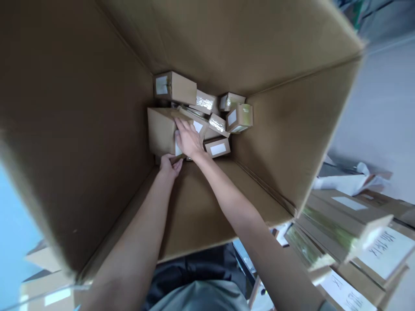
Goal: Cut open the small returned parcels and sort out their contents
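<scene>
Both my hands reach deep into a large cardboard carton (269, 181). Between them is a brown cardboard box (160, 129) with a white label, near the carton's left wall. My left hand (170, 165) grips its lower edge, with the fingers curled partly beneath it. Across the box's labelled right side lies my right hand (188, 139), its fingers bent against the cardboard. Part of the label is hidden by that hand. Another labelled box (183, 88) sits just behind, and a smaller box (218, 147) with a white label lies right of my right hand.
Several small taped boxes lie jumbled on the carton's floor, among them one box (240, 117) at the right wall. Outside, right, stand stacked boxes (343, 207) with handwritten labels. More boxes (48, 289) are at lower left. The carton's high walls surround my arms.
</scene>
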Motion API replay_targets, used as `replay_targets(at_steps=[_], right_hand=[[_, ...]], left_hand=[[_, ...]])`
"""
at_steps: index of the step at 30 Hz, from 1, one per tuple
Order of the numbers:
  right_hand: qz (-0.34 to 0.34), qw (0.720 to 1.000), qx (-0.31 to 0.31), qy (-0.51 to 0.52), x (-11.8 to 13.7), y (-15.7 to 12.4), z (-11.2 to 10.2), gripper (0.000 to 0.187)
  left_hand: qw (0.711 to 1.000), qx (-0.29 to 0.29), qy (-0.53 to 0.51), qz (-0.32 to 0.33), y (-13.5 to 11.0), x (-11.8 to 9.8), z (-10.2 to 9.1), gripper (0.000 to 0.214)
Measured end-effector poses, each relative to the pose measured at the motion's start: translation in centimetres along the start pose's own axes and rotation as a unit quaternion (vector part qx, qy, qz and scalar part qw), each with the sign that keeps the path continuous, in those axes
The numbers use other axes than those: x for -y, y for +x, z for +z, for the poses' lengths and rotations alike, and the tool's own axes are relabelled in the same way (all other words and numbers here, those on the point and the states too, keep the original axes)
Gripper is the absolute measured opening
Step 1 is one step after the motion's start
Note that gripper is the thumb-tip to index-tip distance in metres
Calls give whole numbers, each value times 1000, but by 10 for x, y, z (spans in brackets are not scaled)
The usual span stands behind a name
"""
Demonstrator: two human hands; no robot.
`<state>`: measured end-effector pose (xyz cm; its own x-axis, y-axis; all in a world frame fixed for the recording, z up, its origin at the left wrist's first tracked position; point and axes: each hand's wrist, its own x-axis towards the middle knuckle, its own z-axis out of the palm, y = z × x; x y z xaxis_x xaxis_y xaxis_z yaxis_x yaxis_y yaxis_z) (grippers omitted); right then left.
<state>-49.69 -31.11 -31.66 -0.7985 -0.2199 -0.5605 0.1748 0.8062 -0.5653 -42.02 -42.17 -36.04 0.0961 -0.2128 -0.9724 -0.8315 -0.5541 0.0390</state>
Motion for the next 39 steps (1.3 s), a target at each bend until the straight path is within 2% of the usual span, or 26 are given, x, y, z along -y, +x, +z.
replay_targets(at_steps=[5,11,14,18,21,24,27,30,33,35,37,39], right_hand=[[28,998,-60,16,24,-98,-57,65],[36,981,-189,4,50,-228,-139,61],[52,967,-251,-8,64,-304,-171,61],[105,939,-327,-2,79,-407,-191,65],[155,911,-381,-2,85,-483,-193,67],[208,865,-456,-26,83,-560,-189,67],[276,791,-541,-74,69,-641,-180,66],[346,706,-607,-119,45,-729,-165,66],[408,632,-645,-136,14,-819,-143,66],[445,602,-650,-131,-14,-873,-126,65],[477,587,-643,-119,-49,-918,-107,62],[505,586,-626,-98,-89,-952,-89,56]], left_hand=[[999,30,22,15,-114,18,-10,27],[991,116,44,52,-238,53,-10,22],[982,159,74,66,-289,77,-12,21],[962,229,115,96,-342,122,-13,23],[941,280,156,105,-380,169,-14,22],[908,336,229,101,-424,225,-22,16],[856,406,302,110,-465,286,-40,13],[784,478,384,98,-494,354,-63,25],[699,527,480,52,-509,430,-82,29],[656,533,535,19,-511,485,-90,25],[634,511,581,-14,-508,538,-94,18],[636,465,614,-44,-499,587,-95,9]])
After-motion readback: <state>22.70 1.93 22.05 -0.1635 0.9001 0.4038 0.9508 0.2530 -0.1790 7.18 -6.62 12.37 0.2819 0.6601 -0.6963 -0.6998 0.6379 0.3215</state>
